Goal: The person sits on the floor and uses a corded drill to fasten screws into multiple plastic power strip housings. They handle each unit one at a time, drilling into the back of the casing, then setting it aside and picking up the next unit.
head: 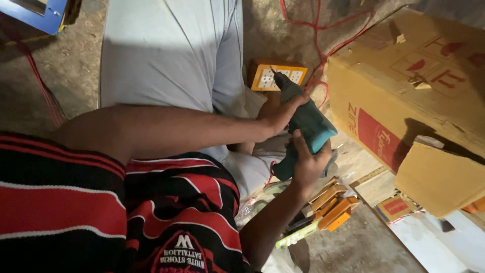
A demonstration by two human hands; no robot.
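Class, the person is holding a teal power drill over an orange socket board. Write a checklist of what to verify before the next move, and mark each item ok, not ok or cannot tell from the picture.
1. Both hands on the drill: ok; the left hand grips near the front, the right hand holds the handle.
2. Bit aimed at the socket board: ok, tip over its white face.
3. Bit touching the board: cannot tell.
4. Red wires clear of the bit: cannot tell; they run close behind the board.
5. Cardboard box clear of the hands: ok, it stands apart.
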